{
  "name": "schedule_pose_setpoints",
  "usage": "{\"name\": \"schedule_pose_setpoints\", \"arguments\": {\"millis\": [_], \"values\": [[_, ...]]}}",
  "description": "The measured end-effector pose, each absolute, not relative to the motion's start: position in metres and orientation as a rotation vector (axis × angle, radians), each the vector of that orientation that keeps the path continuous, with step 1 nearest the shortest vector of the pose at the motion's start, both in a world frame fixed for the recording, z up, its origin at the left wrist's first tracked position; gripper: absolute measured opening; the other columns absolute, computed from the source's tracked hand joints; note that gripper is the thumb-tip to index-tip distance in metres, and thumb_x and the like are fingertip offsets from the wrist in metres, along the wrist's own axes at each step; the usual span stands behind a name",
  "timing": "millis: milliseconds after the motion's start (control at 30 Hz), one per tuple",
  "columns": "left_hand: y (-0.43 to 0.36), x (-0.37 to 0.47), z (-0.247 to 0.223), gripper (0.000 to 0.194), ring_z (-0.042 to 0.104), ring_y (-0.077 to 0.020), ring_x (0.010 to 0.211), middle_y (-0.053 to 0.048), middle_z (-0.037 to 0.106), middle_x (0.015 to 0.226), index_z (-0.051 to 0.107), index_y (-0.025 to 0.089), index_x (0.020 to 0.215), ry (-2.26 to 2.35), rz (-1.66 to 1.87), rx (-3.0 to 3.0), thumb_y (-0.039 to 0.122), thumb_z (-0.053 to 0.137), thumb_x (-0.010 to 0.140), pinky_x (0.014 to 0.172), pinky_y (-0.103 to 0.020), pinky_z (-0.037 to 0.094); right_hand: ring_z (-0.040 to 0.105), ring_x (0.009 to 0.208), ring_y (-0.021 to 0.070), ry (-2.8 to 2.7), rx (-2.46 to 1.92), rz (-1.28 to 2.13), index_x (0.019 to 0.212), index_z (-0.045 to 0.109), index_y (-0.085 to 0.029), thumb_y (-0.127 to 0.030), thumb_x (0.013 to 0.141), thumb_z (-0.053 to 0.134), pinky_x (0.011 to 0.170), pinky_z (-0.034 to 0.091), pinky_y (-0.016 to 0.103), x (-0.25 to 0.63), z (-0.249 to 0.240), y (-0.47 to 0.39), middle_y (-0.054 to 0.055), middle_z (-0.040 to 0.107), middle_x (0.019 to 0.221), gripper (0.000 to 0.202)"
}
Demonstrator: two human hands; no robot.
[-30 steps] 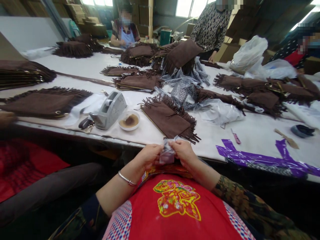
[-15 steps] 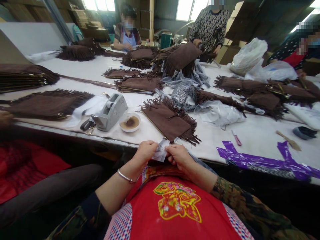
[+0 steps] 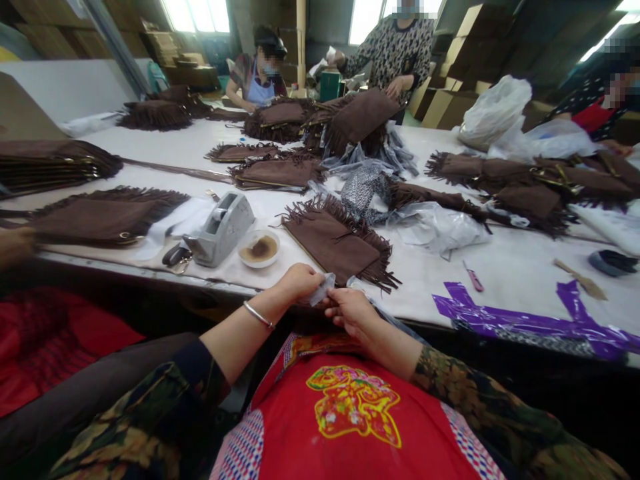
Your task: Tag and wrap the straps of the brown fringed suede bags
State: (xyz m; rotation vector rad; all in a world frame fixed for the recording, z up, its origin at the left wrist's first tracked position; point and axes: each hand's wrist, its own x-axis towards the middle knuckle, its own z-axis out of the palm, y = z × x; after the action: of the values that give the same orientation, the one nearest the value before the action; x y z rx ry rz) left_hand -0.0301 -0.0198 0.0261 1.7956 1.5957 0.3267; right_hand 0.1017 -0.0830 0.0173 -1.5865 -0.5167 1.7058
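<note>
A small piece of thin whitish plastic film [image 3: 323, 289] is stretched between my hands just over the table's front edge. My left hand [image 3: 301, 281], with a silver bangle at the wrist, is closed on its left side. At its lower right side my right hand [image 3: 353, 311] pinches it, thumb against the fingers. Right behind my hands lies a brown fringed suede bag [image 3: 337, 241] with a zip along its left edge. To the left of that bag are a white bowl of brown stuff [image 3: 259, 249] and a grey tape dispenser [image 3: 223, 230].
Brown fringed bags [image 3: 357, 117] are piled at the back. A pink cutter [image 3: 473, 277], a brush [image 3: 580, 279] and purple tape [image 3: 525, 325] lie to the right. Crumpled clear plastic [image 3: 435, 227] sits mid-table. Co-workers stand or sit around; one person's hand [image 3: 15, 247] is at far left.
My hands have risen slightly, and less of the film shows between them. Across the table, a co-worker in a patterned top has lifted an arm out to the side with something white.
</note>
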Motion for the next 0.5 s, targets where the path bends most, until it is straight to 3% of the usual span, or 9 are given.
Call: {"name": "schedule_pose_setpoints", "arguments": {"millis": [233,367,500], "values": [[-0.012,-0.016,0.033,0.019,0.049,-0.0142,0.052,-0.001,0.054,0.047,0.068,0.016,0.056,1.576,0.263,1.798,0.030,0.068,0.070,0.052,-0.024,0.032,0.062,0.051,0.0088,-0.795,-1.443,1.779,0.096,0.066,-0.014,-0.024,0.082,0.058,0.037,0.036,0.016,0.113,0.014,-0.091,0.007,0.073,0.090,0.019],[-0.013,-0.016,0.036,0.018,0.044,-0.0115,0.046,0.000,0.054,0.049,0.066,0.015,0.058,1.529,0.254,1.718,0.027,0.067,0.072,0.045,-0.023,0.027,0.061,0.052,0.0128,-1.218,-1.622,1.365,0.106,0.068,-0.015,-0.024,0.081,0.057,0.044,0.043,0.022,0.136,0.011,-0.092,0.004,0.072,0.078,0.028],[-0.010,-0.027,0.034,0.023,0.041,-0.0096,0.041,-0.001,0.055,0.050,0.064,0.015,0.060,1.348,0.258,1.331,0.029,0.064,0.078,0.040,-0.022,0.025,0.066,0.076,0.0180,-1.636,-1.571,0.800,0.099,0.072,-0.017,-0.023,0.084,0.056,0.072,0.052,0.030,0.158,0.012,-0.080,0.006,0.073,0.088,0.022]]}}
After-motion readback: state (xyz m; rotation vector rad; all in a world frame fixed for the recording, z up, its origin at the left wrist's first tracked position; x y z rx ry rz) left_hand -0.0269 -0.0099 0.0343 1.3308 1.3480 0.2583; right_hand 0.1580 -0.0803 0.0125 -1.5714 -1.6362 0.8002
